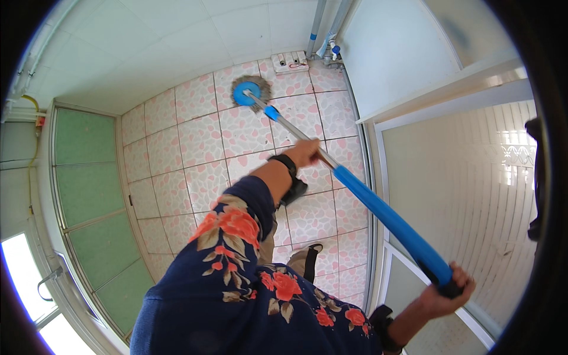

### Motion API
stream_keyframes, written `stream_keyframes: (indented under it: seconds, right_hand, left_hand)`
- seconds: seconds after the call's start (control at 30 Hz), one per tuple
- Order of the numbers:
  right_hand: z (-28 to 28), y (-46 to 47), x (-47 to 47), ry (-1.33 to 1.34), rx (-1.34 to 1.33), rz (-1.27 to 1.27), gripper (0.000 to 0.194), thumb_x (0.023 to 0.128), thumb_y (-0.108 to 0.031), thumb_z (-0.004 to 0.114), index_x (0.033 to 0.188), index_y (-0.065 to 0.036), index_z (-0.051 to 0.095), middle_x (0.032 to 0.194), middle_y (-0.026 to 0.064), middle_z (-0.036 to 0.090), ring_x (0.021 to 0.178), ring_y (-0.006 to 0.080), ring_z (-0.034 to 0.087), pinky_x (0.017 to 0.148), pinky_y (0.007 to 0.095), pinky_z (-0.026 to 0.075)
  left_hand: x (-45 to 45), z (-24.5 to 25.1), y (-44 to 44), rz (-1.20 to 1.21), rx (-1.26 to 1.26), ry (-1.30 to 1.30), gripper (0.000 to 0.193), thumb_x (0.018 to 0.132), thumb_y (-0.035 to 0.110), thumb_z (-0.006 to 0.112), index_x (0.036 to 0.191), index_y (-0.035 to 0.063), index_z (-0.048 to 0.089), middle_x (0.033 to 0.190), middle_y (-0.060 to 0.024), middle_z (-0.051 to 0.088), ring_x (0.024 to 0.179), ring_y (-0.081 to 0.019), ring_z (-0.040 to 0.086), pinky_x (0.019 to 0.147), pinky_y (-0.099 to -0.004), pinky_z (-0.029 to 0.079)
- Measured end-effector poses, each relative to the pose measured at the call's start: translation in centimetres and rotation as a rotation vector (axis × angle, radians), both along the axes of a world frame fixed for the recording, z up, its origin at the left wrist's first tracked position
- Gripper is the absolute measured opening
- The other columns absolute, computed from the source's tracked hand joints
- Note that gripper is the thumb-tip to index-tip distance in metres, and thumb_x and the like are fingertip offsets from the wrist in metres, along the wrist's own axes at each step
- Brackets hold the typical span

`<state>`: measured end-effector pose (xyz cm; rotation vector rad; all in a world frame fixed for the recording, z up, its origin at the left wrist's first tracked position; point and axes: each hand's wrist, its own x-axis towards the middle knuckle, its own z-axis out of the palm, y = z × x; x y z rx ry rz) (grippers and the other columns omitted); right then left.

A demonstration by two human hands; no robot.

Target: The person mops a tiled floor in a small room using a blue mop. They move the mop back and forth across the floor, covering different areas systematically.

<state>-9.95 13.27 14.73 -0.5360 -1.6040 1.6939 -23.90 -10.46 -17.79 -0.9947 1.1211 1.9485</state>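
Observation:
A mop with a long pole runs slantwise across the view. Its round blue head (246, 93), fringed with grey strands (265, 88), rests on the tiled floor (199, 146) close to the far wall. Around the bare metal part of the pole (293, 129), just below the blue handle sleeve (381, 208), my left hand (305, 152) is closed. My right hand (448, 288) grips the black end of the handle at the lower right. Both wrists wear dark bands.
A white box (289, 63) with two openings sits against the far wall, beside grey pipes (316, 29) and a blue-handled valve (335, 49). Green-panelled cabinet doors (91, 186) line the left. Sliding door panels (443, 168) and their floor track (369, 177) border the right.

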Motion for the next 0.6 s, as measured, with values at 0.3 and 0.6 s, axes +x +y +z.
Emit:
stream_keyframes:
  seconds: [0.3, 0.6]
  right_hand:
    - [-3.3, -5.0, -1.1, -0.028, -0.124, 0.398, 0.009, 0.075, -0.012, 0.034, 0.066, -0.011, 0.032, 0.053, 0.0001, 0.027, 0.051, 0.0098, 0.032, 0.061, 0.029, 0.034]
    - [1.6, 6.4, 15.9, -0.029, -0.058, 0.17, 0.016, 0.076, -0.011, 0.034, 0.062, -0.011, 0.026, 0.053, -0.0002, 0.024, 0.05, 0.0092, 0.027, 0.059, 0.0276, 0.03]
  left_hand:
    - [4.3, 1.2, -10.8, 0.18, -0.099, -0.221, 0.011, 0.072, 0.015, 0.041, 0.069, 0.0054, 0.039, 0.06, -0.0068, 0.045, 0.048, -0.0171, 0.047, 0.039, -0.0253, 0.038]
    - [16.9, 2.6, 3.9, -0.181, 0.115, -0.323, 0.013, 0.074, 0.016, 0.039, 0.07, 0.0042, 0.04, 0.06, -0.01, 0.047, 0.051, -0.0201, 0.046, 0.042, -0.0284, 0.037]
